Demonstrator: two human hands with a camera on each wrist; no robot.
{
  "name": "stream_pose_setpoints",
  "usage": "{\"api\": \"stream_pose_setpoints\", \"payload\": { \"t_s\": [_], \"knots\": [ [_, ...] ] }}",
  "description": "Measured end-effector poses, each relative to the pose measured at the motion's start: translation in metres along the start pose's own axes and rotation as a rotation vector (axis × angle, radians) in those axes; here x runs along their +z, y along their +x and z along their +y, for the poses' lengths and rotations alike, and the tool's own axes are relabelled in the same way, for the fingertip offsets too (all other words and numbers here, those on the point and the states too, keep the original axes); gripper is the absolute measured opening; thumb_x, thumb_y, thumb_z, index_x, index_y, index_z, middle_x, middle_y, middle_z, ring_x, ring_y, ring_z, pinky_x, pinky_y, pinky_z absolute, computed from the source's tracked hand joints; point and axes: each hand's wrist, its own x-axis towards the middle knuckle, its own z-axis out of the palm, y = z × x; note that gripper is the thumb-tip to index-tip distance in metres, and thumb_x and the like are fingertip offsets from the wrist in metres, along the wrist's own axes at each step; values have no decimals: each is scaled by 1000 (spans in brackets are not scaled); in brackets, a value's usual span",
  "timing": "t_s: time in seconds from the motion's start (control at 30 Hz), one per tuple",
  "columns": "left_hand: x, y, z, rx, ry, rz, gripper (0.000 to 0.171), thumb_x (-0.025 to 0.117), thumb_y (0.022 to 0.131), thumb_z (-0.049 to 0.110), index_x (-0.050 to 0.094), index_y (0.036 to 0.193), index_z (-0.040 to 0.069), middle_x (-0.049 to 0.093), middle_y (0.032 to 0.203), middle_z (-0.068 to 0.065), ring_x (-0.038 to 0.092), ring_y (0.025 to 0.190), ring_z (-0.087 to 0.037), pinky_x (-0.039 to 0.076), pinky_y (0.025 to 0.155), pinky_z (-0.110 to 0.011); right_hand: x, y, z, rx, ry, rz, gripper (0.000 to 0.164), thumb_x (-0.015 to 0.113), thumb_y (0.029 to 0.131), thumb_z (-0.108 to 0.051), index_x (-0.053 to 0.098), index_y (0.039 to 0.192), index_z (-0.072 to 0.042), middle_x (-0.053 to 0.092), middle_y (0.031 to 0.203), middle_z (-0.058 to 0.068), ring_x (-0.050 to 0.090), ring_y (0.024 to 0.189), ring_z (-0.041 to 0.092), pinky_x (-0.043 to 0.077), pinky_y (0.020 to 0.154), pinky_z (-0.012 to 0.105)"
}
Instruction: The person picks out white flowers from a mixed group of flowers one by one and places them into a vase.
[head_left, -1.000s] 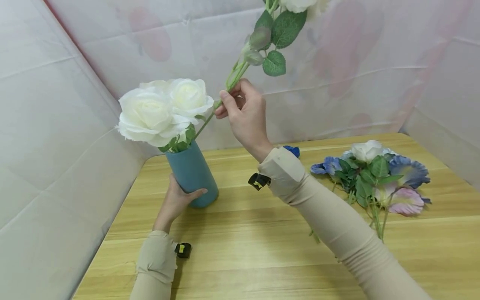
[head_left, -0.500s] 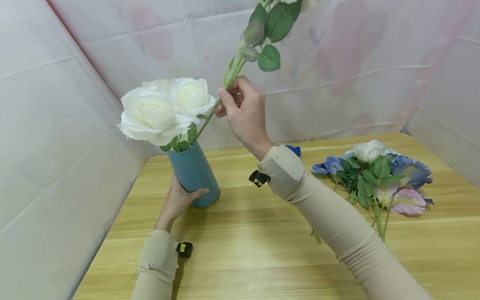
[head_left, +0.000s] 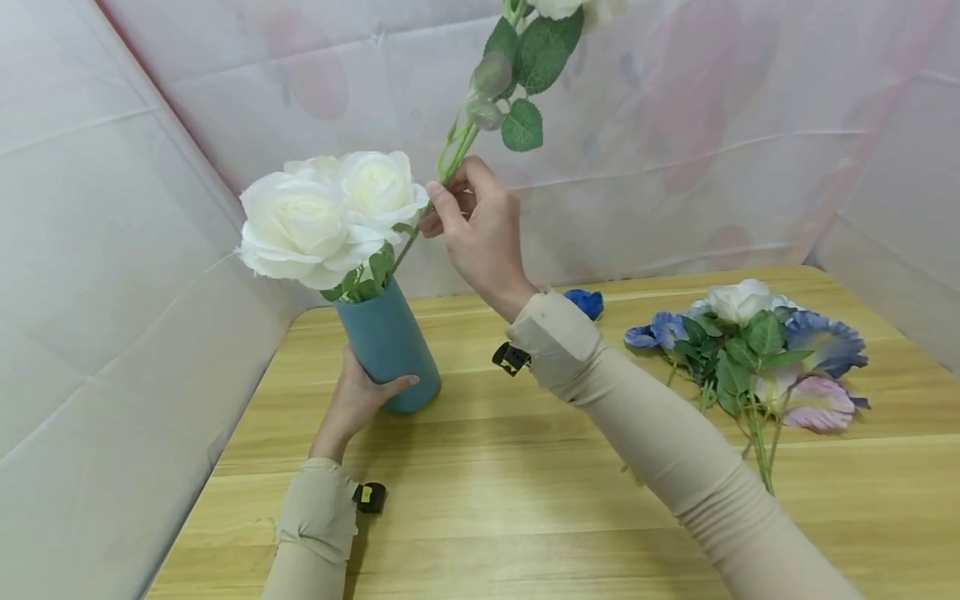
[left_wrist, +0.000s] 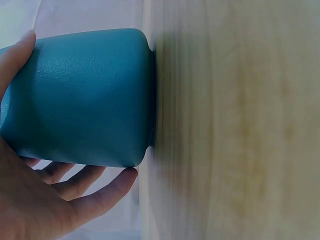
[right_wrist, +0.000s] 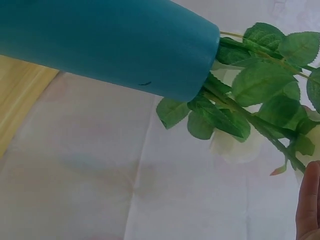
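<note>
A blue-green vase (head_left: 386, 346) stands on the wooden table with large white roses (head_left: 300, 225) and green leaves above its mouth. My left hand (head_left: 356, 400) grips the vase low on its side, the thumb across the front; in the left wrist view its fingers (left_wrist: 107, 195) lie along the wall near the base. Up at the right, my right hand (head_left: 483, 225) pinches the stem of another white rose (head_left: 557, 7), whose bloom is partly cut off by the frame's top. That stem (right_wrist: 280, 145) slants down into the vase mouth in the right wrist view.
On the table's right lies a bunch of artificial flowers (head_left: 765, 354), blue, white and pink, stems toward me. A blue flower (head_left: 585, 303) sits at the back edge behind the right sleeve. Pale cloth walls (head_left: 600, 208) stand close behind and beside the table (head_left: 480, 517).
My right hand has moved slightly to the left with the stem, and the upper leaves and bloom have swung left. My left hand stays on the vase.
</note>
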Motion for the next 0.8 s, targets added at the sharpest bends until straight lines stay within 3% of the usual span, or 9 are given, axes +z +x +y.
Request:
{"api": "stream_pose_setpoints", "payload": {
  "t_s": [0.33,0.57,0.8],
  "knots": [
    [-1,1,-2,14,7,9,112,83,87,25,-2,156,3,21,157,-26,27,145,-44,29,115,-61,13,1,7,57,-141,-132,7,56,100,5,57,93,3,67,83,14,66,68,22,58,67,28],
    [0,0,-2,18,-4,4,112,83,87,26,-2,156,4,21,157,-25,27,144,-43,29,115,-61,18,-3,16,100,-310,-248,10,63,102,-8,64,97,1,67,80,11,64,66,19,52,61,25],
    [-1,0,-1,25,-5,2,112,83,88,26,-3,157,4,20,157,-26,27,144,-44,29,114,-62,20,-2,20,113,-386,-288,10,61,102,-7,65,95,0,67,80,8,63,65,16,51,59,25]
  ]
}}
